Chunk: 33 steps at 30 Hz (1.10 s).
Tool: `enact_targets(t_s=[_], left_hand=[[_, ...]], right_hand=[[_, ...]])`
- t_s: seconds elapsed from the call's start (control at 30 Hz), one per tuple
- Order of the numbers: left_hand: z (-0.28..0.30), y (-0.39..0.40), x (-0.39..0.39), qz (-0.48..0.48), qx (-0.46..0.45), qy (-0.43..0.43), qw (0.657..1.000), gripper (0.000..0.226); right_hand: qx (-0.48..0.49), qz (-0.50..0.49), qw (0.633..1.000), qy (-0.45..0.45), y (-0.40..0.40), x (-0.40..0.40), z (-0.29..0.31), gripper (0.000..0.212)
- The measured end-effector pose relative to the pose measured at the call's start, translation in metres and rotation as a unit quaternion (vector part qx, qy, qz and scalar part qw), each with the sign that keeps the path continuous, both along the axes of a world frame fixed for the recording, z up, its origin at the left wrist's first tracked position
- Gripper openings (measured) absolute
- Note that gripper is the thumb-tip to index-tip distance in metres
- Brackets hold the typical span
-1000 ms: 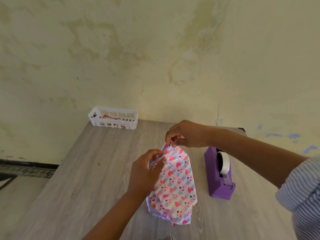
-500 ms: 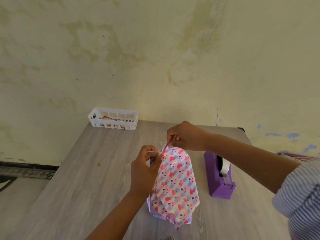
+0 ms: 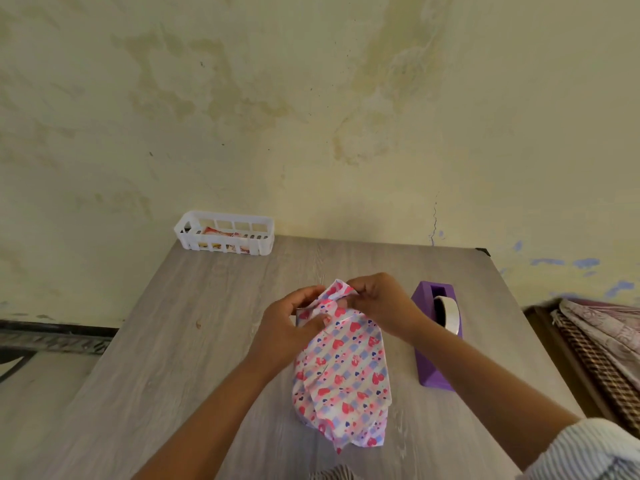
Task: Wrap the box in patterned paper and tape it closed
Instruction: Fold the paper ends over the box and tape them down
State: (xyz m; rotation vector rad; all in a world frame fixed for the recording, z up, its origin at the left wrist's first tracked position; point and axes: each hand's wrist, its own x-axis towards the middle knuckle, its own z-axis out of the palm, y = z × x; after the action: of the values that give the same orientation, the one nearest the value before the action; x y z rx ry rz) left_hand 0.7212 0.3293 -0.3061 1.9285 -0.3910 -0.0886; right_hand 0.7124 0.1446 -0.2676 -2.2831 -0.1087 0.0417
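The left hand is curled around the far left corner of the box wrapped in pink-and-lilac checked paper printed with red hearts, thumb pressed flat on the top face and fingers closed behind the loose end. The right hand, at its 3 o'clock and almost touching it, pinches the gathered paper flap at the far end between thumb and fingertips, holding it raised above the box. The parcel lies on the grey wood-grain table, its length running from 12 to 6 o'clock, with crumpled paper at the near end. Just beside it at 3 o'clock, apart from it, stands a purple plastic tape dispenser carrying a roll of clear tape. Well away at 11 o'clock, on the table's far left corner against the stained yellowish wall, sits a white slotted plastic basket with something pink and white inside. A striped shirt sleeve covers the right upper arm.
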Motion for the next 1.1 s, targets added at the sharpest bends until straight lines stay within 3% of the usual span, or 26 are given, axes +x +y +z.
enact_targets(t_s=[0.1,0.2,0.33,0.4,0.53,0.6,0.73,1.0,1.1], left_hand=[[0.001,0.003,0.006,-0.012,0.011,0.015,1.000,0.032],[0.000,0.005,0.007,-0.019,-0.002,0.025,1.000,0.029],[0.003,0.000,0.009,-0.065,0.002,0.074,0.995,0.031],[0.006,-0.002,0.012,-0.086,0.027,0.102,0.991,0.029],[0.008,-0.004,0.017,-0.101,0.098,0.109,0.984,0.015],[0.007,-0.005,0.018,-0.096,0.127,0.097,0.982,0.014],[0.006,-0.003,0.019,-0.097,0.115,0.094,0.984,0.003],[0.010,-0.005,0.023,-0.126,0.041,0.197,0.972,0.020],[0.009,-0.008,0.030,-0.108,0.107,0.143,0.978,0.020]], right_hand=[[0.009,-0.043,0.999,-0.007,0.002,-0.008,-0.004,0.020],[0.069,-0.111,0.990,0.055,-0.001,-0.023,-0.020,0.040],[0.173,-0.168,0.964,0.111,0.003,-0.038,-0.038,0.010],[0.173,-0.167,0.964,0.110,0.007,-0.038,-0.039,0.010],[0.145,-0.155,0.964,0.159,0.017,-0.038,-0.034,0.050],[0.122,-0.151,0.967,0.166,0.022,-0.040,-0.034,0.056],[0.128,-0.146,0.970,0.147,0.025,-0.043,-0.038,0.051],[0.167,-0.148,0.962,0.155,0.019,-0.046,-0.040,0.045],[0.150,-0.148,0.966,0.151,0.021,-0.046,-0.038,0.048]])
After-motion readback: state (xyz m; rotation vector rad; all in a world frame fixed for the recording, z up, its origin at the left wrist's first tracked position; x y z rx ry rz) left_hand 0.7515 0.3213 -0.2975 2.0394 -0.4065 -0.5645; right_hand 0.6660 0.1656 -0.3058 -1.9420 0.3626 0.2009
